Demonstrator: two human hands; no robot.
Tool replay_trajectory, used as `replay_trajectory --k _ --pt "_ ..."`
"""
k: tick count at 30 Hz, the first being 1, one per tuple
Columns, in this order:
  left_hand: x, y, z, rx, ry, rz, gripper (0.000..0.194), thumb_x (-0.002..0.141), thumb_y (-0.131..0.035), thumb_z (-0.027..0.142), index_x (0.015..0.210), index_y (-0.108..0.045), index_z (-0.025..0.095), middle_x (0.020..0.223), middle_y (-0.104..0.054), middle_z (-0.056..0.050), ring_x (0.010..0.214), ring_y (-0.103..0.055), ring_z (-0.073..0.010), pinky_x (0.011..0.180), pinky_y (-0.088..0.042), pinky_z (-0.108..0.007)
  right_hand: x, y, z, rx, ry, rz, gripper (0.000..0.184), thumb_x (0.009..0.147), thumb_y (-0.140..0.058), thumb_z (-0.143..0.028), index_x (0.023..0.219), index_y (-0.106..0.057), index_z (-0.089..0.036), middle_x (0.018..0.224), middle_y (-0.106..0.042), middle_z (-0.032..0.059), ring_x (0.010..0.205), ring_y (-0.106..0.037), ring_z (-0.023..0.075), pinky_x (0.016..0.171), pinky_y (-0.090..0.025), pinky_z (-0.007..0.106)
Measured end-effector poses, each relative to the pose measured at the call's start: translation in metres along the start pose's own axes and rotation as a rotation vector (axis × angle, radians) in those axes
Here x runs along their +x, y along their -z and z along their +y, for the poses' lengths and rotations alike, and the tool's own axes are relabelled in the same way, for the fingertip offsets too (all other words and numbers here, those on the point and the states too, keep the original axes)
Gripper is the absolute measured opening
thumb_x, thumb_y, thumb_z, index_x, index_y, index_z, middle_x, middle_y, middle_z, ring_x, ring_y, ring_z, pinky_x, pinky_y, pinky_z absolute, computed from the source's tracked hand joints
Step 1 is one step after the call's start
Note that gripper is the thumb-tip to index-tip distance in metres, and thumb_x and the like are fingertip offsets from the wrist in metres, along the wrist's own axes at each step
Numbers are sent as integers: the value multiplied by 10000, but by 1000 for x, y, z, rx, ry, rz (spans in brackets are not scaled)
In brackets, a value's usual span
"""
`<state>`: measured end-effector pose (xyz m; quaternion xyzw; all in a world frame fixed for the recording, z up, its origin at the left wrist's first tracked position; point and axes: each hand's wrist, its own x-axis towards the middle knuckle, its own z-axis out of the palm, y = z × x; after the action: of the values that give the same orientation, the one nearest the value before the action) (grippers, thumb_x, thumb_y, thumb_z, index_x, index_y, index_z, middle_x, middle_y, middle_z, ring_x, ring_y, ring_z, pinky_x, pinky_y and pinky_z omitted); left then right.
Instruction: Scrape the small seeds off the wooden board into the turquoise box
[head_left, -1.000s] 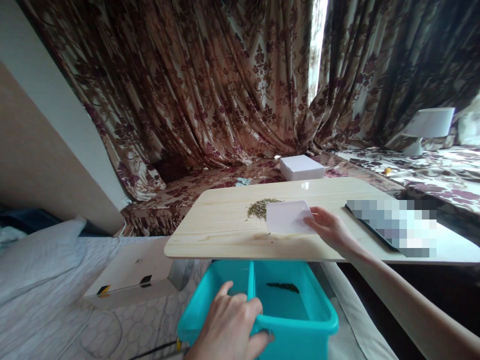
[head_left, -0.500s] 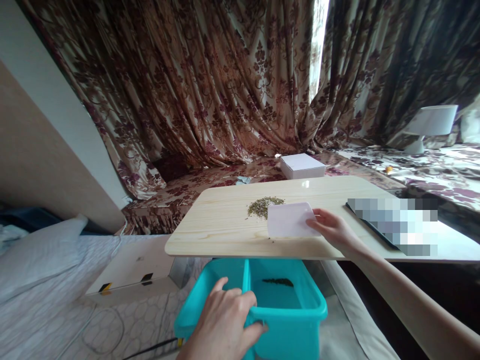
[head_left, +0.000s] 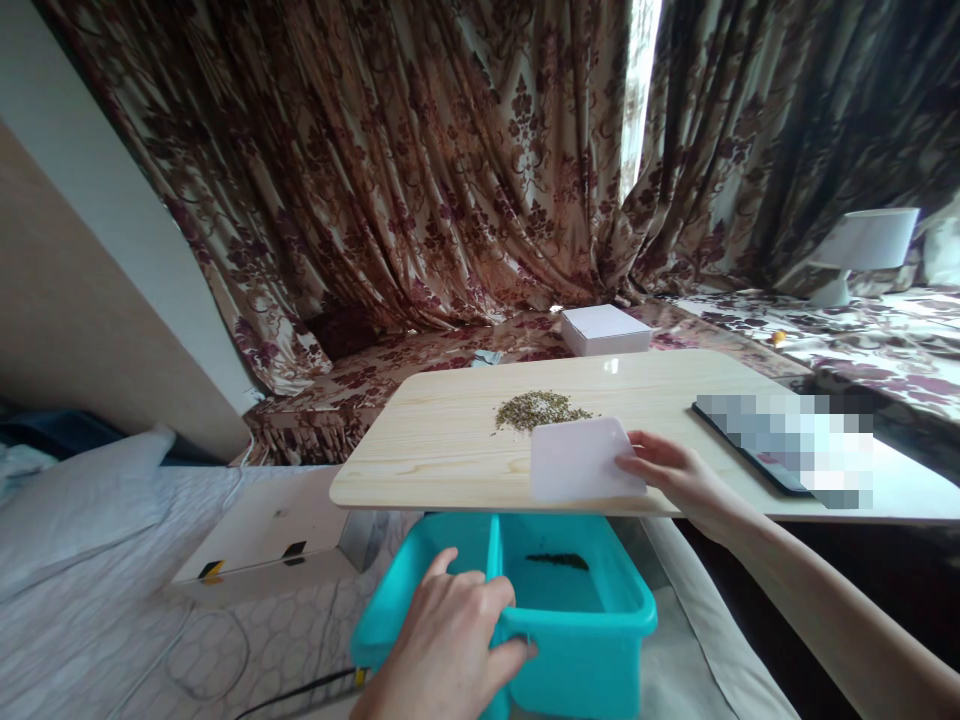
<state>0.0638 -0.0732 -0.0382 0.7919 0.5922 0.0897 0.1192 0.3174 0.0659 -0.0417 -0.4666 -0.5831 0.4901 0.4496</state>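
My right hand (head_left: 671, 475) pinches the right end of a flat white scraper (head_left: 581, 460) with rounded corners. The scraper is over the near edge of the tabletop, just in front of a loose pile of small greenish-brown seeds or grains (head_left: 536, 408). Below that edge stands a turquoise two-compartment bin (head_left: 592, 626). Closed over its near rim at the divider is my left hand (head_left: 457, 630), thumb outside. In the right compartment lies a thin streak of dark grains (head_left: 559, 561); my hand hides part of the left one.
The pale wood-grain table (head_left: 420, 440) carries a dark-edged tablet-like device (head_left: 739, 440), partly pixelated, at right. Left of the bin, a white box (head_left: 277, 525) lies on the bed near a dark cable (head_left: 300, 693). Behind the table are another white box (head_left: 606, 330) and patterned curtains (head_left: 450, 160).
My right hand has drawn the scraper toward the table's near edge, away from the pile. A few grains now trail to the pile's right. My left hand stays on the bin.
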Motion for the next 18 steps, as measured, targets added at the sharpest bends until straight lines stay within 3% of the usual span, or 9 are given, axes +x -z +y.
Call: replay_trajectory --k 4,6,18 --pt "1 3 3 -8 9 -16 125 757 -659 334 770 -600 224 749 -624 29 791 -584 -179 996 -247 -426 12 10 2 -44 110 252 332 604 -694 -438 821 -633 -194 830 -718 73 756 -654 225 677 -504 320" --pt "3 4 4 -6 12 -27 135 758 -657 338 747 -595 219 739 -620 30 790 -583 -177 1003 -241 -423 21 15 7 -73 138 318 305 624 -678 -412 838 -618 -204 841 -720 72 775 -659 230 699 -505 333" --pt "3 7 8 -7 20 -49 102 772 -636 324 783 -610 226 775 -634 18 837 -587 -192 1008 -247 -444 33 -1 7 -131 174 247 169 690 -597 -325 829 -574 -232 796 -736 53 782 -685 230 684 -527 326"
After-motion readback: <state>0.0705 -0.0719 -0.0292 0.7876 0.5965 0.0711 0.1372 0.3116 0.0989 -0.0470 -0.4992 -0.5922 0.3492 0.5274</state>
